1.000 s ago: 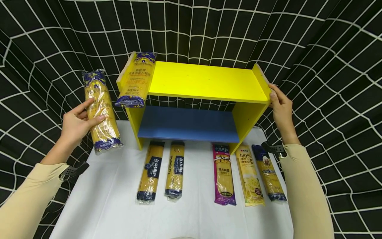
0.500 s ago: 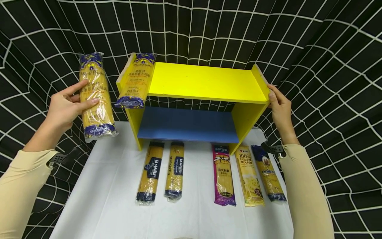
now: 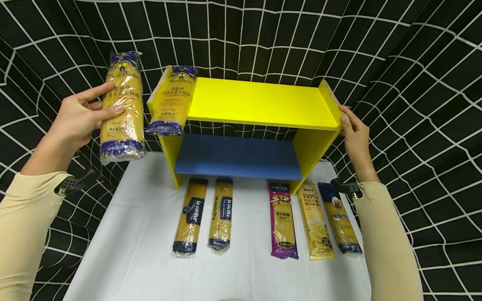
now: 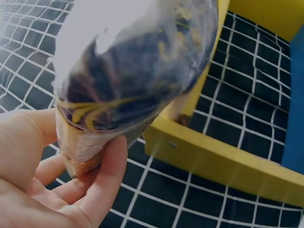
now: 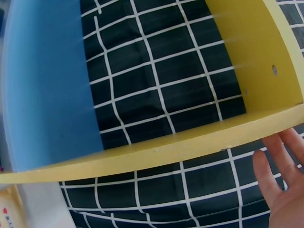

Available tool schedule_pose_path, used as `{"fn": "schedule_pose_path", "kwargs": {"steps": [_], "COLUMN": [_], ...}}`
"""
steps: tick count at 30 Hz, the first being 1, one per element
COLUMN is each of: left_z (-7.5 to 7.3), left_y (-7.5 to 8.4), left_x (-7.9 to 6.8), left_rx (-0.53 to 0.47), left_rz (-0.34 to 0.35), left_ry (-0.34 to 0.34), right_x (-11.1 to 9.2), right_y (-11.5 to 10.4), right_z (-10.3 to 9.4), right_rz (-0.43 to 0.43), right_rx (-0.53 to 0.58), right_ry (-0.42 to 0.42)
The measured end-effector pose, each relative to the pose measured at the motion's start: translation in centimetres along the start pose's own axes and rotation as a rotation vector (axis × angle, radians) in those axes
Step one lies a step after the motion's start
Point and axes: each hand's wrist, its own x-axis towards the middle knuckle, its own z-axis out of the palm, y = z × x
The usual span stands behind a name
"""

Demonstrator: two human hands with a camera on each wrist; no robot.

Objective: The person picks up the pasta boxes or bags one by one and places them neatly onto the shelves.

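Observation:
In the head view my left hand (image 3: 75, 121) grips a clear pack of spaghetti (image 3: 129, 115) with blue ends, held upright in the air left of the shelf unit (image 3: 260, 102). The left wrist view shows the thumb and fingers around the pack's crinkled wrapper (image 4: 128, 90). A matching spaghetti pack (image 3: 174, 98) leans at the left end of the yellow upper board, its lower end over the front edge. My right hand (image 3: 355, 136) touches the unit's right side panel (image 3: 331, 102) near its top, fingertips at the outer edge in the right wrist view.
Below the blue lower board (image 3: 237, 154), a white-covered table (image 3: 150, 251) bears several pasta packs: two navy-labelled ones (image 3: 190, 217) at left-centre, then a purple pack (image 3: 283, 221), a yellow pack (image 3: 315, 221) and a blue-topped pack (image 3: 339, 219) at right. Black gridded cloth (image 3: 263, 37) surrounds everything.
My left hand has raised the spaghetti pack from beside the unit's lower left to about the height of the upper board, turning it more upright. The right hand has stayed at the side panel.

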Motion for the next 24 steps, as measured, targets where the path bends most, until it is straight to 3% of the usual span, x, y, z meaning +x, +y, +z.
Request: {"fn": "schedule_pose_path", "kwargs": {"steps": [6, 11, 24], "left_z": [1.4, 3.5, 9.4], "left_y": [1.5, 2.6, 4.0], "left_x": [0.4, 1.1, 2.9], "left_rx": [-0.029, -0.036, 0.124], "left_rz": [-0.029, -0.048, -0.045], "left_ry": [-0.044, -0.088, -0.164], "right_x": [0.0, 0.0, 0.1], "right_y": [0.0, 0.3, 0.2], "right_z": [-0.1, -0.2, 0.2], "right_rz": [0.004, 0.007, 0.014], "right_rx": [0.002, 0.013, 0.003], "right_ry": [-0.004, 0.005, 0.017]}}
